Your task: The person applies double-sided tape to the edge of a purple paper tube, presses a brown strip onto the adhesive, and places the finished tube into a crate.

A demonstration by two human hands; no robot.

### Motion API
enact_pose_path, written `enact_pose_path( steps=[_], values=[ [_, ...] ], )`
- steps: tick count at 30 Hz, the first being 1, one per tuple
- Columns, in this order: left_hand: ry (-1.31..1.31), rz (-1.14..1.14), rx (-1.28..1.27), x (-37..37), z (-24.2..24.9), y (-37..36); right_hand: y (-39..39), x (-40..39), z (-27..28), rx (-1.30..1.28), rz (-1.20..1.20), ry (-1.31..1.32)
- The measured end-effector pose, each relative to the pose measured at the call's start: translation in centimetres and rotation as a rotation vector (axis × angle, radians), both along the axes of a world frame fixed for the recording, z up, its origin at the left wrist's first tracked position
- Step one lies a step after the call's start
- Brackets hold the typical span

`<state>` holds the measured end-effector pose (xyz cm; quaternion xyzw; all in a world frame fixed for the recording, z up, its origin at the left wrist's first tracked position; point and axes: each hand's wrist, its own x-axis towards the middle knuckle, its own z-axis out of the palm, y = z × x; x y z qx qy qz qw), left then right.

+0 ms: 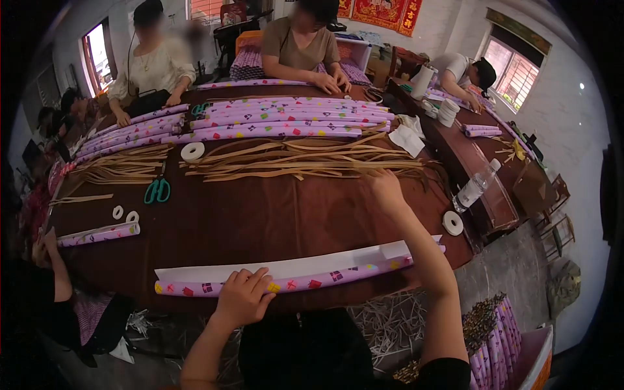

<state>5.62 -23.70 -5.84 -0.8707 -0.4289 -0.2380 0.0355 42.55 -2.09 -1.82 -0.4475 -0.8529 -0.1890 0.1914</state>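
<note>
My left hand [244, 296] is wrapped over a roll of purple wrapping paper [312, 282] printed with small coloured gift shapes, pressing it against the near edge of the table. The roll's loose white inner side [312, 259] lies open behind it. Farther out, my right hand [385, 188] reaches to the front edge of a spread of long brown paper strips [279, 156]. Its fingers are pinched together on a strip there; the fingertips are partly hidden. My right forearm passes above the right end of the roll.
Finished purple rolls [286, 117] lie behind the strips. Green-handled scissors [156, 190], white tape rolls [453, 223] and a plastic bottle [476, 186] are on the tables. Co-workers stand around the table; one co-worker's hand [44, 247] holds a short roll. A box of rolls [536, 357] stands below right.
</note>
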Motion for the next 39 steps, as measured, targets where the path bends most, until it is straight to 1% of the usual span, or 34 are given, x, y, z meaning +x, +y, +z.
enact_pose_path(
  steps=[2, 3, 5, 6, 8, 9, 11, 12, 13, 15, 16, 18, 19, 21, 23, 25, 26, 27, 29, 30, 32, 33, 35, 36, 38, 39],
  values=[
    [-0.015, -0.006, 0.001, 0.0, -0.2, 0.0, 4.5, -2.5, -1.4, -0.01, -0.096, -0.087],
    [-0.011, 0.003, 0.003, 0.0, -0.3, 0.0, 6.0, -3.0, -2.3, -0.008, -0.087, -0.084],
    [-0.031, 0.004, -0.007, 0.0, -0.4, -0.1, 8.6, -4.2, -3.8, 0.223, -0.303, -0.304],
    [-0.03, 0.017, -0.005, 0.0, -0.5, -0.1, 9.9, -4.3, -4.2, 0.053, -0.389, -0.356],
    [-0.03, 0.001, 0.003, -0.1, -0.5, -0.1, 10.2, -4.1, -3.6, -0.012, -0.327, -0.387],
    [-0.031, 0.011, 0.004, -0.2, -0.6, 0.0, 10.6, -3.8, -3.7, 0.063, -0.284, -0.354],
    [-0.056, -0.001, 0.015, -0.2, -1.0, 0.0, 11.0, -3.1, -3.9, 0.086, -0.267, -0.315],
    [-0.06, 0.005, 0.01, -0.2, -1.0, -0.1, 11.4, -2.5, -4.0, 0.13, -0.19, -0.26],
    [-0.057, 0.001, 0.009, -0.3, -1.0, 0.0, 11.4, -2.3, -3.8, 0.125, -0.184, -0.264],
    [-0.055, 0.0, 0.002, -0.3, -0.9, 0.1, 10.8, -2.1, -2.6, -0.028, -0.155, -0.218],
    [-0.051, 0.0, -0.005, -0.2, -0.7, 0.1, 10.7, -1.8, -2.2, -0.008, -0.149, -0.258],
    [-0.047, 0.012, -0.013, -0.2, -0.7, 0.0, 10.9, -1.3, -2.0, 0.013, -0.099, -0.12],
    [-0.061, 0.004, 0.002, -0.2, -0.8, 0.0, 10.9, -1.2, -1.9, 0.072, -0.015, -0.025],
    [-0.084, 0.016, 0.024, -0.3, -0.9, -0.1, 9.4, -2.2, -0.1, 0.056, -0.056, -0.045],
    [-0.073, 0.004, 0.03, -0.2, -1.0, -0.1, 10.0, -2.1, -0.2, 0.039, -0.03, -0.066],
    [-0.079, 0.007, 0.035, -0.2, -1.0, -0.1, 10.1, -1.7, -0.2, 0.098, -0.012, -0.072],
    [-0.078, 0.006, 0.036, -0.2, -1.1, -0.1, 9.0, -2.2, 1.2, 0.036, 0.025, -0.035],
    [-0.084, 0.001, 0.041, -0.2, -1.1, -0.1, 8.0, -3.0, 2.4, 0.041, 0.02, -0.041],
    [-0.09, -0.001, 0.05, -0.3, -1.1, -0.1, 6.3, -4.9, 4.4, 0.156, 0.189, 0.372],
    [-0.102, -0.007, 0.06, -0.2, -1.2, 0.0, 5.0, -5.9, 5.2, 0.172, 0.23, 0.379],
    [-0.081, -0.002, 0.039, -0.3, -1.3, -0.1, 2.4, -6.9, 5.5, 0.054, 0.184, 0.13],
    [-0.094, -0.009, 0.044, -0.3, -1.2, -0.1, 1.4, -7.0, 5.9, 0.146, 0.257, -0.088],
    [-0.076, 0.014, 0.023, -0.2, -0.9, -0.3, -2.7, -8.8, 6.2, 0.318, 0.088, -0.306],
    [-0.09, 0.005, 0.025, -0.2, -0.7, -0.3, -5.4, -9.7, 7.3, 0.389, 0.053, -0.402],
    [-0.076, 0.047, 0.002, -0.1, -0.5, -0.5, -9.9, -10.9, 8.9, 0.292, -0.025, -0.385],
    [-0.088, 0.039, 0.001, 0.0, -0.5, -0.5, -12.2, -11.2, 10.0, 0.199, -0.051, -0.46]
  ],
)
